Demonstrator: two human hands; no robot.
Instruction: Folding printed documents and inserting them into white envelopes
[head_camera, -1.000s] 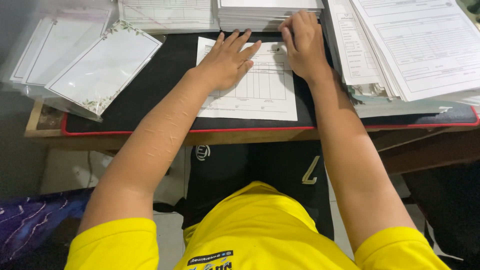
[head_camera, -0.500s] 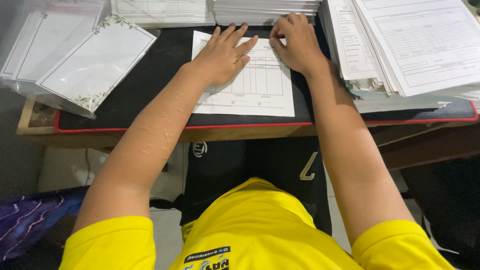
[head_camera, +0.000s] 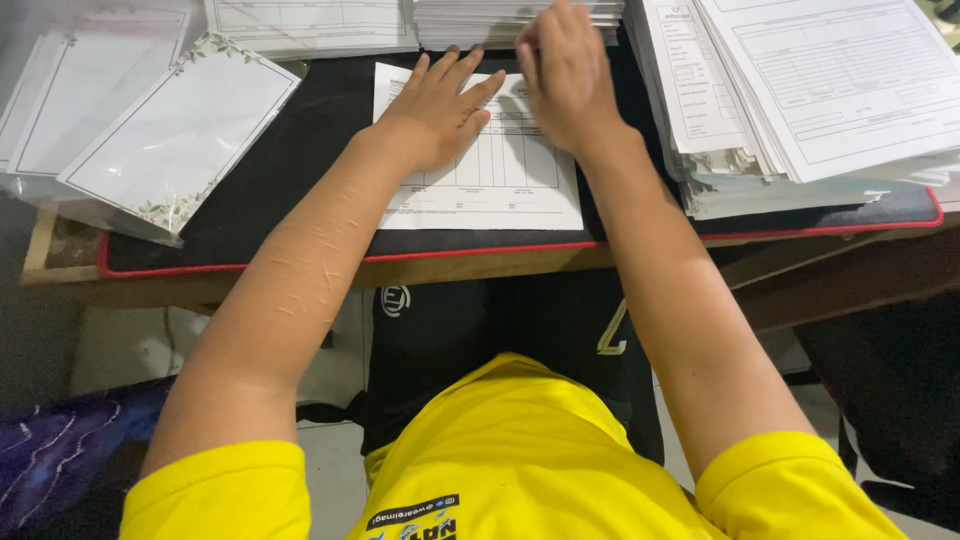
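Observation:
A white printed form sheet (head_camera: 500, 190) lies on a black desk mat with a red edge (head_camera: 300, 170). My left hand (head_camera: 435, 110) rests flat on the sheet's upper left part, fingers spread. My right hand (head_camera: 565, 70) sits at the sheet's top right corner, fingers curled down against the paper next to a stack of white sheets (head_camera: 500, 15) at the back. Whether the fingers pinch the sheet's corner is hidden by the hand.
A tall slanted pile of printed forms (head_camera: 800, 90) fills the right side of the desk. Plastic-wrapped cards with leaf borders (head_camera: 170, 130) lie at the left. More forms (head_camera: 300, 25) sit at the back left. The wooden desk edge (head_camera: 450, 268) runs below the mat.
My right hand has shifted left and towards the back stack, its fingers curling more. The left hand stays flat on the sheet. The view has drifted slightly.

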